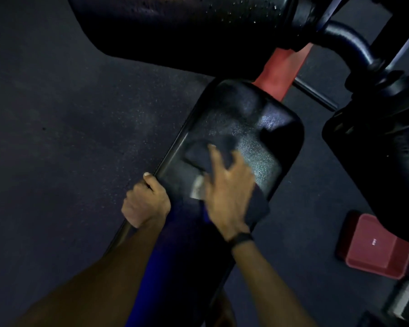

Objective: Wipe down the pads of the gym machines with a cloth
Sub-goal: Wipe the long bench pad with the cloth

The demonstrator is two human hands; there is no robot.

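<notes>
A black seat pad point(243, 128) of a gym machine lies below me, its surface glinting with moisture. My right hand point(227, 187) presses a dark cloth point(203, 154) flat on the pad, fingers spread over it; the hand and cloth are blurred. A pale tag of the cloth shows beside my thumb. My left hand point(144, 201) grips the pad's left edge, fingers curled around the rim. A larger black pad point(175, 29) with droplets on it fills the top of the view.
A red frame beam point(281, 69) runs from under the seat pad toward the upper pad. Dark blue tubing point(350, 41) and a black roller pad point(383, 156) stand at right. A red foot plate point(376, 249) sits lower right. Dark rubber flooring point(57, 126) spreads left.
</notes>
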